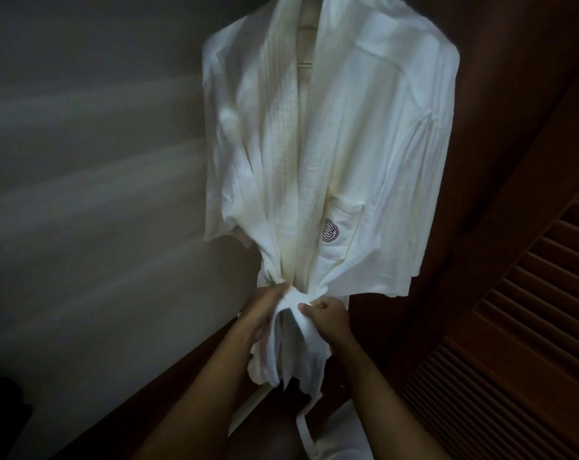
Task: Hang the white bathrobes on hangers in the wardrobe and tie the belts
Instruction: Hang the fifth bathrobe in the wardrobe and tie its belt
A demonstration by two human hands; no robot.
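In front of you a white cotton bathrobe (331,144) with a ribbed shawl collar hangs upright inside the wardrobe, its shoulders spread over a pale hanger (305,63) of which only a short piece shows in the open neck. A small dark embroidered spiral logo (330,230) sits on the chest pocket on the right side of the robe. At the waist the cloth is gathered in tightly by the white fabric belt (296,302), and both your hands meet there. Your left hand (264,313) grips the belt at the left of the gathered waist, fingers wrapped over the cloth. Your right hand (326,315) pinches the belt just beside it, thumb on top and fingers curled under. Loose white belt ends and robe cloth hang between your forearms, and one narrow strip trails lower still. Behind the robe on the left is a plain grey wall (92,144); on the right stands a dark brown wooden louvred door (520,327).
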